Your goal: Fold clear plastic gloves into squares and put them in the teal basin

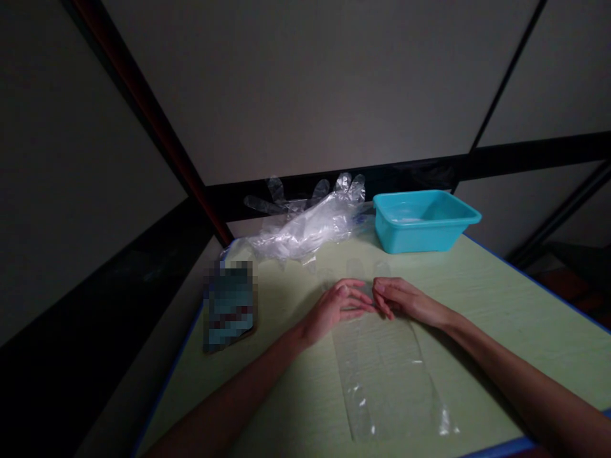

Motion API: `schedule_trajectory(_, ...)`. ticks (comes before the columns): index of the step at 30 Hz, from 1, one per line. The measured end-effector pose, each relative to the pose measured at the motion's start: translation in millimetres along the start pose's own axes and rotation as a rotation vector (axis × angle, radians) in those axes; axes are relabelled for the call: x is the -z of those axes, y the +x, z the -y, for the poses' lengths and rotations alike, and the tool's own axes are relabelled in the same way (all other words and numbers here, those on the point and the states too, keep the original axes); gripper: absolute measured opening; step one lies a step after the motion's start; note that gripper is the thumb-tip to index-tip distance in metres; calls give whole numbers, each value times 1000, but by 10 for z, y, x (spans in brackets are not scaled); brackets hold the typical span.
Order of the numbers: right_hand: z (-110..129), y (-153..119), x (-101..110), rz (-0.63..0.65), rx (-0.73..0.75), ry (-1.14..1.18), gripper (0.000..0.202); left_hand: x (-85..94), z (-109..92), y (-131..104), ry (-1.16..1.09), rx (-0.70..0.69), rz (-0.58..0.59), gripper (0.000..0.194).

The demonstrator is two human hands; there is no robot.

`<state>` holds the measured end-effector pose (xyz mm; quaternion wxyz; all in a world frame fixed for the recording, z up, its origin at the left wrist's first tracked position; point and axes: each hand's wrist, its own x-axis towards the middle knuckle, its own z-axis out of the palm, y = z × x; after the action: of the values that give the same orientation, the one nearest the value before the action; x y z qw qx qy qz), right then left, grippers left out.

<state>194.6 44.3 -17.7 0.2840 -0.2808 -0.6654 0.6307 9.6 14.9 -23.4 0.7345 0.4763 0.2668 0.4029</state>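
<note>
A clear disposable plastic glove (386, 375) lies flat on the table, its cuff towards me and its faint fingers pointing away. Over its middle is my left hand (337, 308), with the fingers stretched out and apart, their tips close to the other hand. My right hand (403, 299) rests over the same glove from the right. Its fingers are bent and pressed together, pointing down and inward; whatever is between them is too small or hidden to make out.
More clear plastic gloves (305, 232) lie in a loose pile at the table's back edge. Right of them stands a turquoise plastic basin (420, 232). A blurred-out rectangular object (229, 308) is at the left edge of the pale green table (291, 401). Walls stand behind and left.
</note>
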Motion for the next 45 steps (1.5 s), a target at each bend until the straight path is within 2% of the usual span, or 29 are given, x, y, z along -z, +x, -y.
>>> schedule_trajectory(3, -7, 31, 47, -54, -29, 214, 32, 35, -78, -7, -120, 8, -71, 39)
schedule_trajectory(6, 7, 46, 189, -241, -15, 420, 28, 131, -224, -28, -297, -21, -239, 38)
schedule_trajectory(9, 44, 33, 348, -418, 28, 512, 26, 251, -360, -49, -418, -90, -433, 37)
schedule_trajectory(11, 71, 18, 389, -441, 51, 517, 26, 296, -405, -56, -445, -122, -497, 37)
schedule_trajectory(13, 89, 9, 353, -391, 57, 484, 27, 289, -408, -56, -435, -121, -470, 36)
schedule_trajectory(19, 43, 19, 76, -100, 11, 333, 33, 69, -265, -40, -308, -49, -214, 36)
schedule_trajectory(23, -7, 15, 25, -9, -22, 237, 37, -10, -109, -25, -183, 7, -126, 38)
schedule_trajectory(28, 31, -2, 16, 29, -4, -24, 41, -16, 5, -24, -44, 21, -44, 40)
schedule_trajectory(33, 7, 19, 22, 32, -15, 90, 38, -8, -50, -14, -115, 57, -67, 40)
schedule_trajectory(35, -15, 34, 67, -41, -4, 223, 35, 36, -111, -1, -197, 44, -128, 39)
schedule_trajectory(38, -4, 47, 159, -218, 61, 382, 32, 134, -226, 7, -325, -61, -260, 39)
schedule_trajectory(40, 24, 44, 194, -268, 95, 419, 31, 177, -287, -2, -365, -120, -303, 40)
schedule_trajectory(42, 41, 36, 184, -227, 91, 410, 31, 177, -305, -16, -359, -124, -261, 40)
schedule_trajectory(45, 18, 28, 108, -88, 33, 347, 33, 107, -227, -26, -295, -41, -90, 40)
